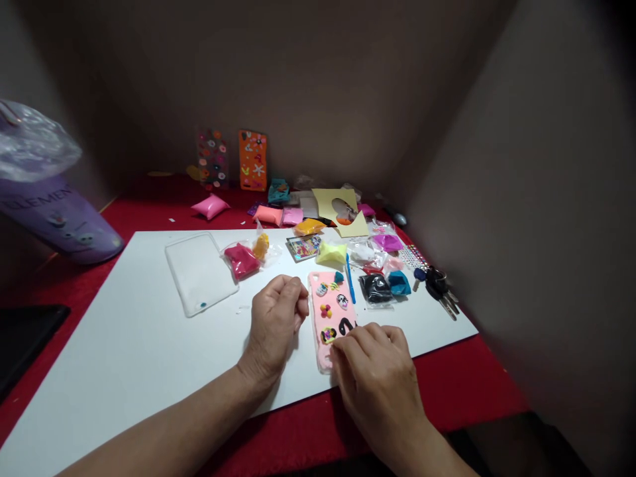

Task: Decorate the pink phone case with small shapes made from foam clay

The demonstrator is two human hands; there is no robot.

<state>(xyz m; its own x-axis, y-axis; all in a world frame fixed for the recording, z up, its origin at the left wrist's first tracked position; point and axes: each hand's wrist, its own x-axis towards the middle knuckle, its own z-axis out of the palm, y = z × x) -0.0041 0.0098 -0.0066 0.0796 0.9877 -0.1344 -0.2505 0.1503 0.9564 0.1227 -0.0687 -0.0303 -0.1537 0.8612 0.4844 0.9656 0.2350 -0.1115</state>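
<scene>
A pink phone case (334, 293), decorated with small colourful clay shapes, lies on the white board in front of me. My left hand (279, 313) is closed beside the case's left edge, fingers curled inward; whatever they may hold is hidden. My right hand (375, 364) rests over the lower right of the case, its fingers pinched together by a yellow-rimmed clay piece (328, 334). What lies between those fingertips cannot be seen. A black curved clay shape (346, 325) sits partly behind the right hand. Along the case's right side lies a blue modelling tool (350, 281).
A clear tray-like cover (201, 275) and a red clay packet (242, 260) lie to the left. A black clay packet (376, 289) and keys (440, 288) are at the right. Behind stand an orange decorated case (253, 160) and, far left, a purple bin (64, 215).
</scene>
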